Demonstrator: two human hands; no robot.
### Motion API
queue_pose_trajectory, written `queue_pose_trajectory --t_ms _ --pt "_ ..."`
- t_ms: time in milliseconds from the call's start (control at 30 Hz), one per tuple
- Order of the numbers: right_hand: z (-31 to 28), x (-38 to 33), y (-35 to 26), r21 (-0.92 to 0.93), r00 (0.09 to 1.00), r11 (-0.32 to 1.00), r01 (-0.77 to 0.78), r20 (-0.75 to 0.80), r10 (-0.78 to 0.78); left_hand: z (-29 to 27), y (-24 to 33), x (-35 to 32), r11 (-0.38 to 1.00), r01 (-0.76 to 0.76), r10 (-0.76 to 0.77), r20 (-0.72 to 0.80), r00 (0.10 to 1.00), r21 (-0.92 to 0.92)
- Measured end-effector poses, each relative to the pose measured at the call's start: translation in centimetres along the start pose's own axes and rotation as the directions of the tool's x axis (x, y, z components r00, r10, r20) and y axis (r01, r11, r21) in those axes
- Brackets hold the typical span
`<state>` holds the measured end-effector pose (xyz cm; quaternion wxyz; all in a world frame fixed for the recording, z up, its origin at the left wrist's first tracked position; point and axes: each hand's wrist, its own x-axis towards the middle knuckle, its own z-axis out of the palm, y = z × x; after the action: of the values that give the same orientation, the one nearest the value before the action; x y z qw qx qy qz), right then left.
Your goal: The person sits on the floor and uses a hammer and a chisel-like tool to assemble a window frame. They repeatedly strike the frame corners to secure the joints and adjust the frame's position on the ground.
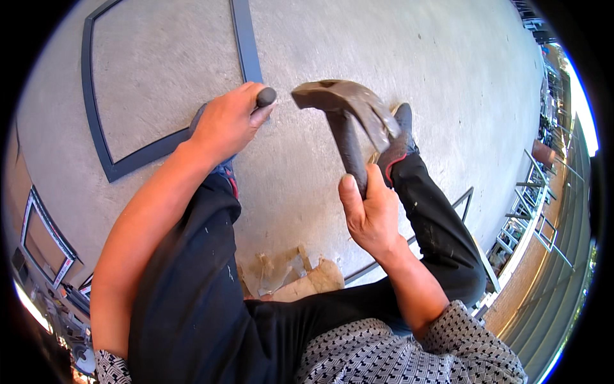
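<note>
The right hand (pixel 371 214) has its grip closed around the handle of a claw hammer (pixel 348 109), whose head is raised above the concrete floor (pixel 384 45) between the person's knees. The left hand (pixel 225 121) is closed around a dark rod-like tool (pixel 265 97), held upright just left of the hammer head, beside the near right part of a dark metal frame (pixel 96 128) lying on the floor.

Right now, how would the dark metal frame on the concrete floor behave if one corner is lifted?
The dark frame is thin, long bars around an open middle, so it would probably feel light yet awkward and might flex slightly. It lies flat, so it should not roll. The left hand rests near its corner.
</note>
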<state>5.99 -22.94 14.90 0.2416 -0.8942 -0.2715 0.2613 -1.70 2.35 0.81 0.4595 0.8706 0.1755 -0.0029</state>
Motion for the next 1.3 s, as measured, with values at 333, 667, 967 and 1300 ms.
queue_pose_trajectory --t_ms 333,667,967,1300 --pt "0.1 1.0 1.4 0.110 0.996 0.991 -0.080 -0.029 0.083 -0.6 -2.0 0.2 0.942 0.226 -0.251 -0.074 0.965 -0.250" --pt "0.3 1.0 0.9 0.125 0.994 0.986 -0.112 0.001 0.113 -0.7 -1.6 0.5 0.957 0.211 -0.226 -0.054 0.973 -0.199" --pt "0.3 1.2 0.8 0.125 0.998 0.990 -0.061 -0.018 0.064 -0.6 -0.7 0.5 0.973 0.159 -0.178 -0.100 0.979 -0.170" --pt "0.1 1.6 -0.2 0.116 1.000 0.993 0.003 -0.019 0.000 -0.3 -0.5 0.1 0.997 0.047 -0.052 -0.074 0.996 -0.060"
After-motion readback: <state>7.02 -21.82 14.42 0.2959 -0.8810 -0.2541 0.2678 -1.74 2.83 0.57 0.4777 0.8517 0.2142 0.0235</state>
